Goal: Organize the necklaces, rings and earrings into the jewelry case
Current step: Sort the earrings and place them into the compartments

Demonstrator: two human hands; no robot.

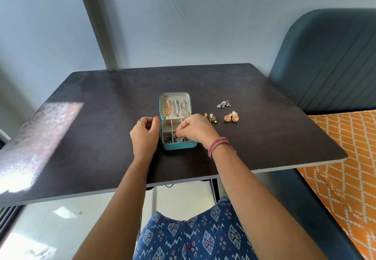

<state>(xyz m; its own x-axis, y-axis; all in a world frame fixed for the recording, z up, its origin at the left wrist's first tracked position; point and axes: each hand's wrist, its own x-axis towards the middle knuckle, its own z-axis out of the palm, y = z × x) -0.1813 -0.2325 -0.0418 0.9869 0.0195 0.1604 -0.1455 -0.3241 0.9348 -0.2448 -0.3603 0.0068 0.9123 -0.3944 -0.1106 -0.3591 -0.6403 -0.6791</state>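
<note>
case: teal jewelry case (179, 145) mid-table (81, 137), open, long axis running away from person, lid at far end
lid: necklaces (179, 108) hang lengthwise
left hand (144, 132): fingers curled, beside case's left edge, contact unclear
right hand (196, 128): fingertips pinched over near compartments; what they pinch unclear
earrings (231, 116): loose, right of case

We are in a home bedroom: blue padded headboard (333, 56) and orange patterned bedsheet (345, 158) right of the hands, dark table (81, 137) w/ painted wall (203, 26) beyond.
</note>
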